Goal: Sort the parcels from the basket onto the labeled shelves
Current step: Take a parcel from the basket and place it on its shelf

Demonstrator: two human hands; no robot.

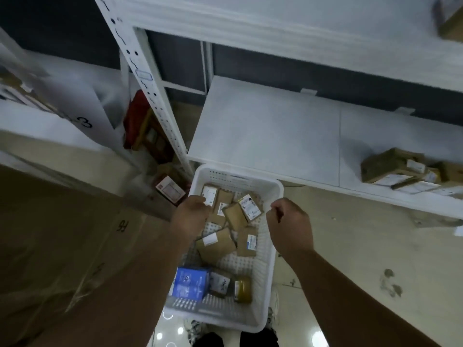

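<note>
At the bottom edge, the toes of patterned shoes (198, 329) are seen on the glossy floor (350, 246), just behind the near rim of a white perforated basket (265, 284). In the near end of the basket a blue box (191, 284) lies beside a white-labelled parcel (220, 284) and a small yellowish parcel (242, 289). Further in, several brown cardboard parcels (218, 244) with white labels are spread over the middle and far part of the basket floor, some overlapping.

The left hand (191, 214) is lowered into the far left part of the basket, its fingertips touching a labelled brown parcel (209, 195) that leans by the far wall; whether that parcel is actually gripped cannot be told, since the fingers are hidden behind the back of the hand. The right hand (290, 224) is held above the right rim of the basket with its fingers curled into a loose fist, and nothing is seen in it.

To the left, a large brown carton (62, 234) is seen beside the basket, and a red and white box (170, 189) lies on the floor near the shelf post. Beyond the basket, a white lower shelf (263, 128) is seen, bare at its left part, with a cluster of brown labelled parcels (400, 169) placed at its right end. Above it an upper shelf (300, 26) is seen, blurred.
</note>
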